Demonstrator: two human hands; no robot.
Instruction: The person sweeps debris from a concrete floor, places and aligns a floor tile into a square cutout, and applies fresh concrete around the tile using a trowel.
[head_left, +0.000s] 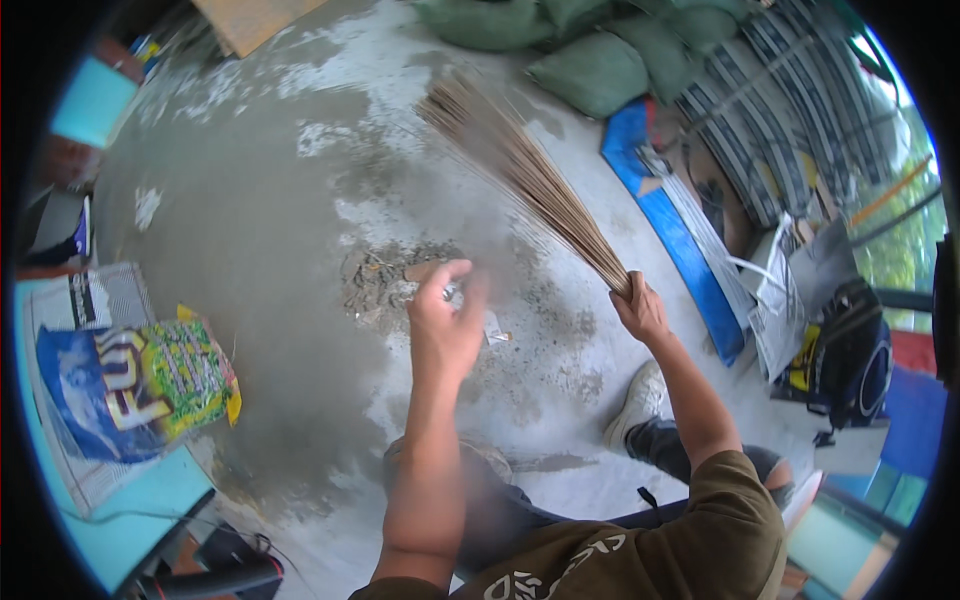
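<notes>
My right hand (642, 308) is closed round the bound end of a stick broom (545, 185). The broom's long thin brown sticks fan out up and to the left, above the concrete floor. My left hand (446, 318) is over a pile of grey debris (378, 285), its fingers curled in toward the thumb and partly blurred. A small pale bit shows between those fingers, but I cannot tell whether it is held or lies behind them. Just right of the left hand is a small white scrap (494, 328).
A blue and green printed bag (135, 388) lies at the left on newspaper. Green sacks (595, 75) are heaped at the far side. Along the right are a blue strip (675, 235), striped panels (770, 110) and a black backpack (850, 350). My shoe (640, 405) is near the broom hand.
</notes>
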